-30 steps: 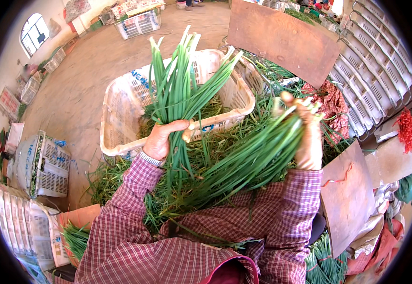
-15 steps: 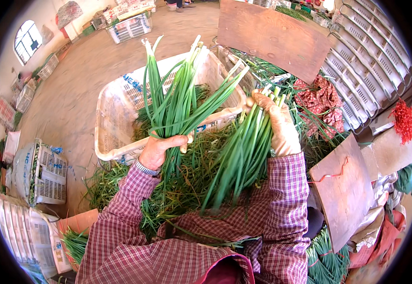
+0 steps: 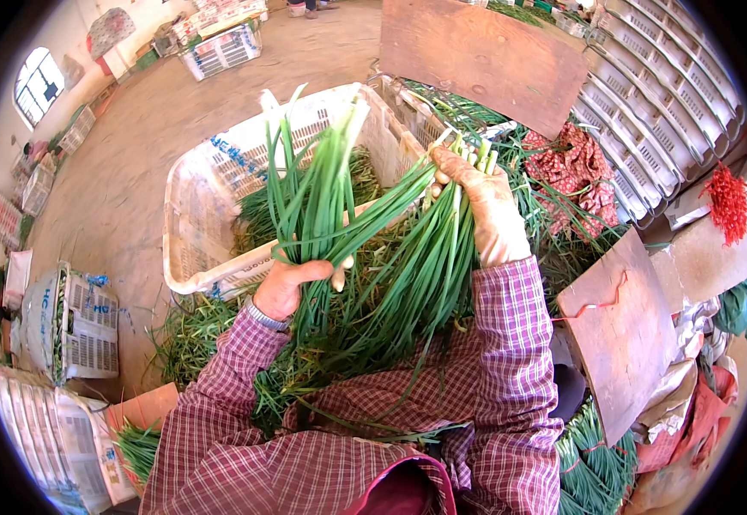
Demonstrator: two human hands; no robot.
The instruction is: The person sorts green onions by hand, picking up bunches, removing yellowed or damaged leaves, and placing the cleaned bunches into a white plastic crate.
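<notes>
My left hand [image 3: 283, 283] is closed around a bunch of garlic chives [image 3: 317, 193], white stem ends pointing up and away, leaves hanging below the fist. A silvery band circles that wrist. My right hand [image 3: 480, 202], in a pale stained glove, grips a second bunch of garlic chives [image 3: 442, 257] near its white ends, leaves trailing down toward my lap. A few stalks stretch from the left bunch across to the right fingers. Just beyond the left bunch stands a white plastic crate [image 3: 206, 232] with some greens inside.
Loose leaves [image 3: 339, 343] pile up between me and the crate. A wooden board [image 3: 485, 64] stands at the far right, another board [image 3: 618, 335] nearer. Beside them are a red patterned cloth [image 3: 575, 172], stacked white crates [image 3: 656, 112] and tied bundles [image 3: 596, 463]. Red ties [image 3: 725, 202] hang at right.
My right hand has moved slightly left, and its fingers now meet the stalks slanting out of the left bunch. The left hand still holds its bunch. The view has shifted a little.
</notes>
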